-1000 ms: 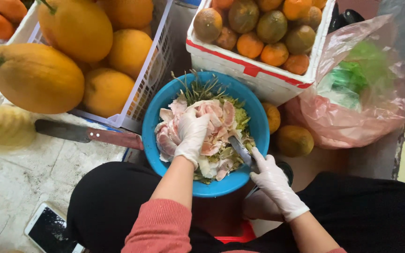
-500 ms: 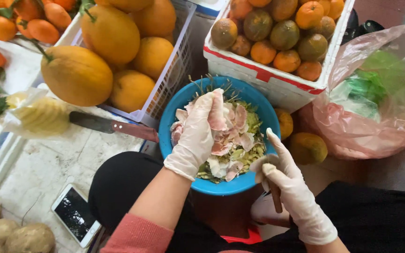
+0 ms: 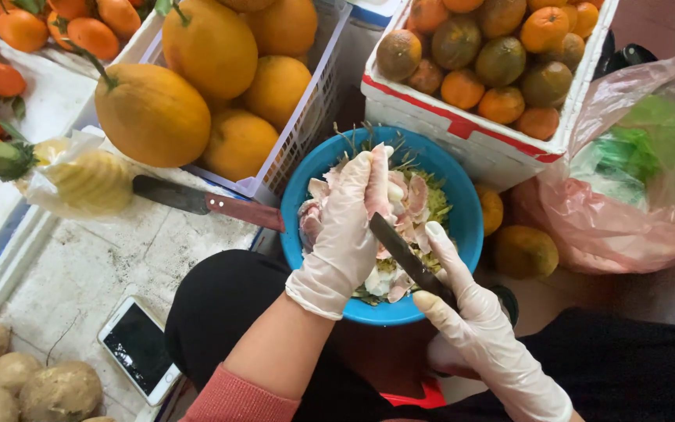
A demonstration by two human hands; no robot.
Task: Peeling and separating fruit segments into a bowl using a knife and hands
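My left hand (image 3: 347, 227), in a white glove, holds up a pale pink strip of peel (image 3: 379, 181) over a blue bowl (image 3: 462, 205). The bowl sits on my lap and is full of pink and white peelings and green scraps. My right hand (image 3: 462, 309), also gloved, grips a small dark-bladed knife (image 3: 400, 252). The blade points up and left and lies against the left hand's palm side, just under the strip.
A long knife with a reddish handle (image 3: 206, 203) lies on the stone ledge (image 3: 111, 266) beside a bagged peeled pineapple (image 3: 80, 181). A white basket of large yellow fruit (image 3: 212, 70), a white box of oranges (image 3: 484, 62), a pink plastic bag (image 3: 634, 180), a phone (image 3: 139, 348) and potatoes (image 3: 9, 375) surround me.
The left hand has lifted a peel strip out of the bowl. The right hand has brought the small knife up from the bowl's right rim to the strip.
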